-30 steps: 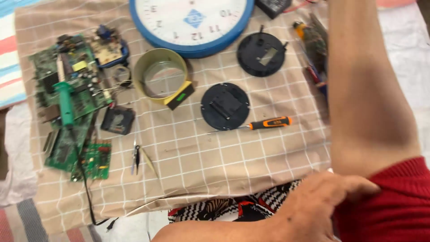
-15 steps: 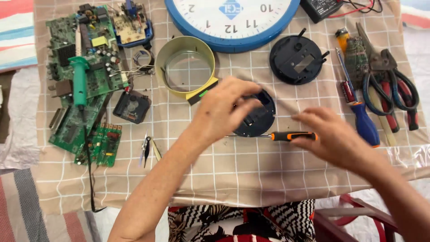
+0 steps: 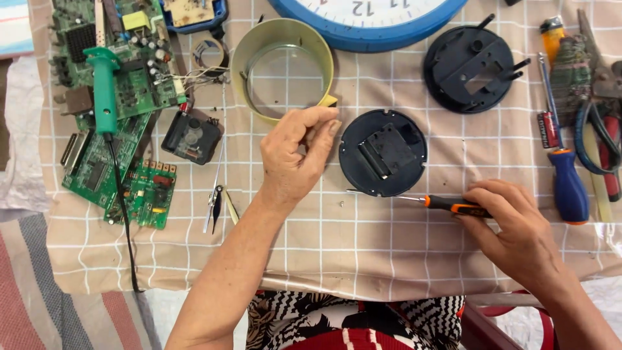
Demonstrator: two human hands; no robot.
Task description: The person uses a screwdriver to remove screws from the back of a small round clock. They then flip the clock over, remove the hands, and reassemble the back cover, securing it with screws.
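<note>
Orange-and-black-handled small screwdriver (image 3: 447,205) lies pinched in the right hand (image 3: 512,227) at four o'clock, its tip at the round black plastic clock back (image 3: 383,152), whose nine o'clock edge the empty, loosely curled left hand (image 3: 295,159) nears.
</note>
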